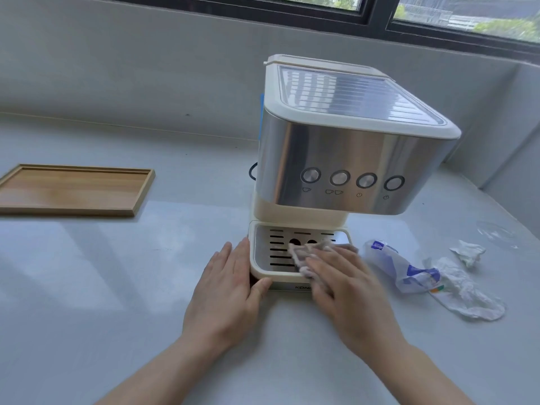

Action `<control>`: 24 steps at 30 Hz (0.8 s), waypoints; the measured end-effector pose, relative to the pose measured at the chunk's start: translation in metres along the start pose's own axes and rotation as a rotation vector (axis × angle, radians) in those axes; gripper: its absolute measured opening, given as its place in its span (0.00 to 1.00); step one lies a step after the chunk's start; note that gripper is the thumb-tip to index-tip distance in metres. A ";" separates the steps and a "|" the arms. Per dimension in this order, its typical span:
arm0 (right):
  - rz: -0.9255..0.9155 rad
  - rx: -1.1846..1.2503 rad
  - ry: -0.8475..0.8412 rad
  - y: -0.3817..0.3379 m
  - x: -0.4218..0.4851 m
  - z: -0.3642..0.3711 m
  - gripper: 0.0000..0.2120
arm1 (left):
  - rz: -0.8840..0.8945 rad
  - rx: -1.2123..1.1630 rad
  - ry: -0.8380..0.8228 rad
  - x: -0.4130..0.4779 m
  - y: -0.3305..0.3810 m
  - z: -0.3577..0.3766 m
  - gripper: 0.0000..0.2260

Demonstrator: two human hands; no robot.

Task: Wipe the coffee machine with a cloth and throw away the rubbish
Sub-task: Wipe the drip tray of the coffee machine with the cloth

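A cream and steel coffee machine (pixel 344 159) stands on the pale counter, its slotted drip tray (pixel 271 252) facing me. My right hand (pixel 347 290) lies flat on a small greyish cloth (pixel 304 252), pressing it onto the right half of the tray. My left hand (pixel 228 290) rests against the tray's left front corner, thumb on its front edge, fingers spread on the counter. To the right of the machine lies rubbish: a crumpled blue-and-white plastic wrapper (pixel 406 267), a crumpled white tissue (pixel 467 290) and a smaller white scrap (pixel 469 252).
A shallow wooden tray (pixel 73 190) lies at the left of the counter (pixel 117 287). A grey wall runs behind, with a window above it. A corner wall closes in at the far right. A clear plastic piece (pixel 496 232) lies near that corner.
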State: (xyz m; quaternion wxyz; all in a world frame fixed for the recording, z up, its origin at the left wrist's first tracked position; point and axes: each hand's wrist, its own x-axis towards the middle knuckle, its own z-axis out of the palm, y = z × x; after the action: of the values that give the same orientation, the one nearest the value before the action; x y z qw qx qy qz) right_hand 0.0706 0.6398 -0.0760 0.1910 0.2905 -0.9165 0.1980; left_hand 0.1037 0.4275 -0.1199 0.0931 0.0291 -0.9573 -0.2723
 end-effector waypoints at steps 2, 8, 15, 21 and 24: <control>-0.102 0.032 -0.079 -0.014 0.006 0.007 0.14 | 0.001 -0.005 0.003 0.000 0.000 -0.001 0.32; 0.053 0.027 -0.123 0.016 0.025 -0.007 0.07 | -0.002 -0.010 0.010 -0.002 0.001 -0.001 0.32; -0.122 0.095 -0.202 -0.002 0.024 0.001 0.13 | 0.002 -0.007 0.008 -0.003 0.003 -0.003 0.32; -0.054 0.046 -0.188 0.005 0.052 0.011 0.11 | 0.010 -0.029 0.035 -0.003 0.002 -0.002 0.31; -0.269 0.091 -0.306 -0.009 0.056 0.023 0.14 | 0.001 -0.083 0.038 -0.003 0.002 -0.005 0.29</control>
State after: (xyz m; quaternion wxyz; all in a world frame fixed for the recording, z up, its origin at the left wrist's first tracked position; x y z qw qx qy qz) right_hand 0.0286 0.5965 -0.0677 0.0607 0.4455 -0.8778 0.1654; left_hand 0.1072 0.4265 -0.1153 0.1124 0.0300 -0.9433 -0.3109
